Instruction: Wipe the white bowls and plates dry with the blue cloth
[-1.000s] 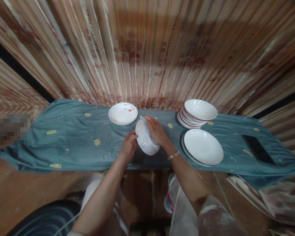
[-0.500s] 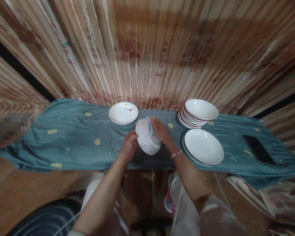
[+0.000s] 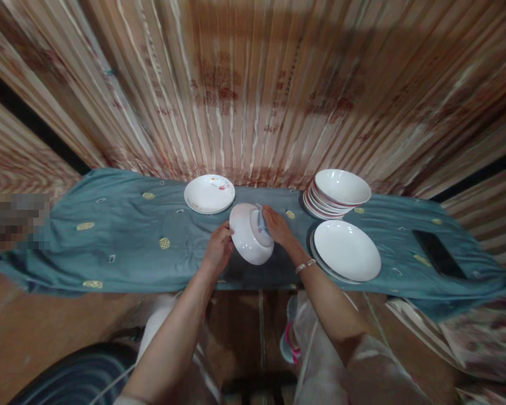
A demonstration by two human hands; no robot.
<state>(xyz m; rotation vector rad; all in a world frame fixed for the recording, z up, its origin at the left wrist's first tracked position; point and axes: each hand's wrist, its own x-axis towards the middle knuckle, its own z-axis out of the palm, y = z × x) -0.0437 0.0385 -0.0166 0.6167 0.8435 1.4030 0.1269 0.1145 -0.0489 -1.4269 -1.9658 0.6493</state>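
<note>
A white bowl (image 3: 249,243) is held tilted above the table, its underside and foot ring facing me. My left hand (image 3: 220,246) grips the bowl's left rim, thumb on the outside. Pressed against the bowl's base is a light blue cloth (image 3: 261,218), with the fingers of my right hand (image 3: 277,225) closed on it. Left of the bowl lies a white plate with a flower pattern (image 3: 209,194). To the right stand a stack of white bowls (image 3: 341,187) and, nearer me, a stack of white plates (image 3: 347,251).
A green patterned cloth (image 3: 135,247) covers the table. A dark phone (image 3: 439,254) lies at the right end. Pleated curtains (image 3: 253,101) hang right behind the table. A person's blurred head (image 3: 14,222) is at the left edge. A black round object (image 3: 76,377) sits below left.
My right hand has slid the cloth slightly down and across the bowl's base. The bowl stays in my left hand, and the whole view has shifted a little.
</note>
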